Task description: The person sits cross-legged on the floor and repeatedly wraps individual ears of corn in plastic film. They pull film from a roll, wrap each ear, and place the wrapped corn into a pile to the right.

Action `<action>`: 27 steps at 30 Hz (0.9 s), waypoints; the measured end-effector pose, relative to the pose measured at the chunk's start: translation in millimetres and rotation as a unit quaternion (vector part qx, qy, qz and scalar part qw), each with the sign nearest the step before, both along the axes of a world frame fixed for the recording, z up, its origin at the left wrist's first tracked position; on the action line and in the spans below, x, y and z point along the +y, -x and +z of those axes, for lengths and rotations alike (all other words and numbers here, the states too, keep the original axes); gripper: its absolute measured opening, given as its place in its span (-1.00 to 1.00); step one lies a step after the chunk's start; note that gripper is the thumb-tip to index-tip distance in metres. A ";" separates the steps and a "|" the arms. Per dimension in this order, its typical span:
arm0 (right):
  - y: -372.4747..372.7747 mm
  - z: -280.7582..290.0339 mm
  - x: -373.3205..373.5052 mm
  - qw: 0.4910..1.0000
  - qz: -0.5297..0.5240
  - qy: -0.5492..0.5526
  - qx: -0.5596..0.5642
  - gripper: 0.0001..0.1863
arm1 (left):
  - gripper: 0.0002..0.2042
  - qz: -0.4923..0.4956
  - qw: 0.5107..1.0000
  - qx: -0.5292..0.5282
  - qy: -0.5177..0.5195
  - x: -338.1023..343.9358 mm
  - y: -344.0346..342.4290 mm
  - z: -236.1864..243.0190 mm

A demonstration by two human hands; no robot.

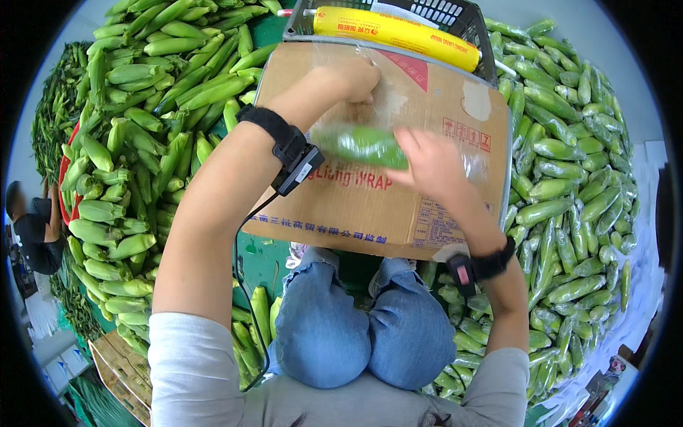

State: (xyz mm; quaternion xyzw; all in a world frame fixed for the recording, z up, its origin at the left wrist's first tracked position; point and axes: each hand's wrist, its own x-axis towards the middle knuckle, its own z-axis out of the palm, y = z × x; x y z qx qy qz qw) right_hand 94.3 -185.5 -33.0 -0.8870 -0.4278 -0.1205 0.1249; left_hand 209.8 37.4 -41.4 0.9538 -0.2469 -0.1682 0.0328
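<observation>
A green ear of corn (363, 144) lies on the cardboard box (427, 213) that rests across the person's knees, under a sheet of clear plastic film (398, 99). Its long axis runs left to right — slightly down toward the right — so it sits crosswise between the two hands.

The right hand (427, 160) is the nearer one: its fingers cover the ear's right end and seem to press or grip it through the film, though motion blur hides how firmly. The left hand (353, 78) lies farther away, just beyond the ear toward the far edge of the box, fingers curled down onto the film; whether it pinches the film or only pins it flat cannot be told.

Farther still, the yellow roll of wrap (395, 32) lies in the dark plastic basket (462, 21), parallel to the ear. Heaps of unwrapped corn (156, 71) rise at the left, and film-wrapped ears (569, 192) are piled at the right.
</observation>
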 end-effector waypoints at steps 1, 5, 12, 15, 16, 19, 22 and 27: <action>19.2 3.6 -7.6 0.999 0.022 0.019 0.024 -0.40 | -0.47 0.000 1.000 0.002 -0.008 0.8 -0.5 -1.4; 101.4 27.9 -32.4 0.977 0.103 0.086 0.167 -0.34 | -0.53 -0.007 0.992 -0.057 0.113 6.0 18.9 15.5; 105.6 39.5 -51.3 0.664 -0.141 -0.315 0.663 -0.16 | -0.65 -0.095 0.852 -0.274 0.436 -17.8 145.7 45.8; 88.7 33.5 -19.9 0.248 -0.003 -0.412 0.877 -0.17 | -0.62 0.035 0.717 -0.213 0.663 -34.8 157.9 45.2; 87.5 30.2 -3.9 0.115 0.080 -0.436 0.889 -0.16 | -0.60 0.118 0.561 -0.071 0.816 -38.0 153.0 46.2; 85.4 24.9 20.9 -0.066 0.202 -0.476 0.853 -0.13 | -0.68 0.212 0.305 0.182 0.910 -35.7 140.3 49.1; 83.4 18.0 10.6 0.218 0.025 -0.451 0.865 -0.07 | -0.85 0.326 0.405 0.129 0.845 -23.4 139.6 40.5; 87.7 19.7 -26.1 0.976 -0.111 -0.034 0.185 -0.06 | -0.91 0.471 0.439 0.059 0.763 -19.3 156.8 7.8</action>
